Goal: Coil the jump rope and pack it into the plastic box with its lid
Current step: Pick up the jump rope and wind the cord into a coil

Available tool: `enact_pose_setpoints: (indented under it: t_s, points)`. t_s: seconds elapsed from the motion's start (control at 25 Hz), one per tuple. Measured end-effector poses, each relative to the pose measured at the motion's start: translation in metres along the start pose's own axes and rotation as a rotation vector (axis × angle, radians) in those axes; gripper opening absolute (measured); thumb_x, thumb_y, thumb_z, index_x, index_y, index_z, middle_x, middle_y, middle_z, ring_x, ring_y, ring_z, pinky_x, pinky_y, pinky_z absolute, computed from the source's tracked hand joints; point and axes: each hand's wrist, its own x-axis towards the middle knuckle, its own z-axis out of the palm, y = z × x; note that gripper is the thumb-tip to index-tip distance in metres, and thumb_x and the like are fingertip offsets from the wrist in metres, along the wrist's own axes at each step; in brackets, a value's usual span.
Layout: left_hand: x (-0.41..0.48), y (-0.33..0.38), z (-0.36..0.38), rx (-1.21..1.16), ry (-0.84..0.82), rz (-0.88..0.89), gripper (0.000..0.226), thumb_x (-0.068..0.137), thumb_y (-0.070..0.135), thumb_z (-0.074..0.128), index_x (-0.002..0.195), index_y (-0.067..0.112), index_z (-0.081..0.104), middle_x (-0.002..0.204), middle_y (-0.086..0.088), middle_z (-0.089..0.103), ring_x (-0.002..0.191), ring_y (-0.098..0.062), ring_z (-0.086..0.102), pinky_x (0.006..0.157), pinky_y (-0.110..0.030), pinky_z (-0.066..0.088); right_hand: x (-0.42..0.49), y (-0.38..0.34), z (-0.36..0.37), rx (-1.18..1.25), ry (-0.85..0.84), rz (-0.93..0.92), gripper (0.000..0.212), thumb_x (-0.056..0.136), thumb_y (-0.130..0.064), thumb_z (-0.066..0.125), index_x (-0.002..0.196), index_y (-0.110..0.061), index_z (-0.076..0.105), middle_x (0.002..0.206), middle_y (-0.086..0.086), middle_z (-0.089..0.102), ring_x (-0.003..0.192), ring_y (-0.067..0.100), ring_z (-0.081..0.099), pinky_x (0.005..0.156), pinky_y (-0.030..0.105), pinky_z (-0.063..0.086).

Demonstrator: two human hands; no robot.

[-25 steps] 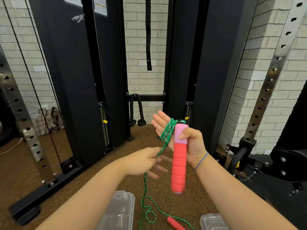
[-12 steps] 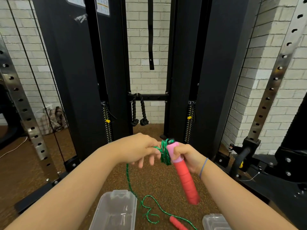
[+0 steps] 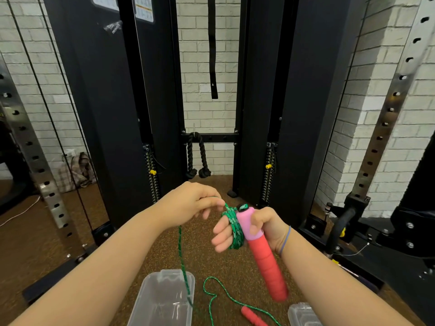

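Observation:
My right hand [image 3: 261, 228] grips a pink and red jump rope handle [image 3: 263, 252], tilted with its red end down and to the right. Several turns of green rope [image 3: 233, 228] are wound around that hand's fingers. My left hand [image 3: 190, 203] pinches the rope just above the coil, and the free length hangs from it to the floor. The second red handle [image 3: 253, 315] lies on the floor at the bottom. An open clear plastic box [image 3: 162, 300] sits below my hands, and its clear lid [image 3: 303, 314] lies at the bottom right.
A black cable machine [image 3: 113, 114] with weight stacks stands straight ahead against a white brick wall. A black tricep rope [image 3: 196, 158] hangs from its crossbar. Perforated steel rack uprights [image 3: 35, 161] flank both sides. The floor is brown speckled rubber.
My left hand has carried the rope up and over the right hand's fingers, adding a turn to the coil. The right hand lowered, its fingers closed, and the handle tilted.

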Motion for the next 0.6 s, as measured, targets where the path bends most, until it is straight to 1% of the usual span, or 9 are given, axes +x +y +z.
enact_pose_setpoints:
  t_s: [0.08,0.16,0.24,0.28,0.32,0.36,0.4,0.48,0.6]
  points:
    - [0.000,-0.006,0.009,-0.125,0.025,0.009,0.022,0.095,0.025,0.049,0.091,0.022,0.070,0.076,-0.005,0.069,0.065,-0.011,0.060,0.065,-0.022,0.050,0.001,0.000,0.002,0.052,0.110,-0.069,0.043,0.028,-0.012,0.071,0.067,0.007,0.070,0.061,0.017,0.071,0.051,0.025,0.070,0.045,0.023,0.056]
    - [-0.002,-0.010,0.020,-0.243,0.020,0.006,0.028,0.096,0.012,0.045,0.086,0.023,0.068,0.077,-0.005,0.067,0.068,-0.011,0.062,0.061,-0.017,0.050,0.003,0.002,0.002,0.103,0.237,-0.096,0.041,0.015,-0.011,0.067,0.053,0.005,0.065,0.047,0.013,0.064,0.033,0.022,0.058,0.031,0.018,0.046]
    - [-0.003,-0.010,0.031,-0.300,0.006,-0.016,0.038,0.094,-0.003,0.038,0.090,0.028,0.061,0.079,0.009,0.062,0.064,-0.002,0.064,0.054,-0.011,0.049,0.003,0.002,0.008,0.158,0.242,-0.161,0.039,0.025,-0.010,0.056,0.058,0.006,0.069,0.052,0.014,0.067,0.035,0.021,0.061,0.031,0.018,0.047]
    - [-0.004,-0.011,0.037,-0.313,0.003,-0.037,0.039,0.093,-0.005,0.036,0.101,0.024,0.059,0.086,0.011,0.063,0.066,0.001,0.067,0.055,-0.012,0.053,0.004,0.001,0.010,0.213,0.242,-0.191,0.043,0.035,-0.013,0.050,0.067,0.009,0.072,0.062,0.018,0.071,0.045,0.021,0.067,0.039,0.020,0.053]
    - [-0.003,-0.012,0.043,-0.338,-0.004,-0.056,0.038,0.094,-0.006,0.034,0.110,0.019,0.058,0.093,0.008,0.066,0.071,0.002,0.069,0.060,-0.015,0.056,0.006,0.001,0.013,0.268,0.243,-0.249,0.054,0.045,-0.011,0.044,0.085,0.013,0.071,0.080,0.025,0.073,0.068,0.024,0.074,0.060,0.022,0.060]
    - [-0.002,-0.013,0.050,-0.392,-0.021,-0.077,0.039,0.094,-0.005,0.032,0.116,0.016,0.056,0.100,0.002,0.068,0.077,0.000,0.071,0.067,-0.018,0.058,0.007,0.003,0.014,0.306,0.212,-0.300,0.065,0.053,-0.007,0.042,0.111,0.015,0.061,0.108,0.030,0.068,0.099,0.028,0.070,0.089,0.029,0.056]
    - [-0.002,-0.015,0.056,-0.473,-0.045,-0.102,0.039,0.095,-0.005,0.032,0.117,0.017,0.055,0.108,-0.004,0.069,0.083,-0.003,0.072,0.072,-0.020,0.058,0.010,0.004,0.012,0.352,0.170,-0.334,0.075,0.057,-0.006,0.044,0.130,0.011,0.046,0.130,0.029,0.055,0.122,0.032,0.056,0.110,0.036,0.040]
    - [-0.003,-0.017,0.067,-0.733,-0.123,-0.159,0.040,0.096,-0.005,0.033,0.114,0.023,0.054,0.115,-0.003,0.067,0.095,-0.008,0.070,0.087,-0.025,0.055,0.015,0.006,0.004,0.360,0.176,-0.373,0.088,0.056,-0.008,0.051,0.141,0.004,0.033,0.146,0.023,0.040,0.137,0.033,0.038,0.117,0.040,0.024]
    - [-0.007,-0.024,0.070,-1.051,-0.277,-0.167,0.035,0.089,-0.003,0.047,0.118,0.014,0.057,0.107,0.002,0.072,0.105,-0.012,0.067,0.100,-0.030,0.048,0.015,0.003,-0.003,0.357,0.237,-0.366,0.093,0.048,-0.011,0.059,0.139,0.002,0.040,0.147,0.022,0.039,0.136,0.031,0.039,0.111,0.038,0.032]
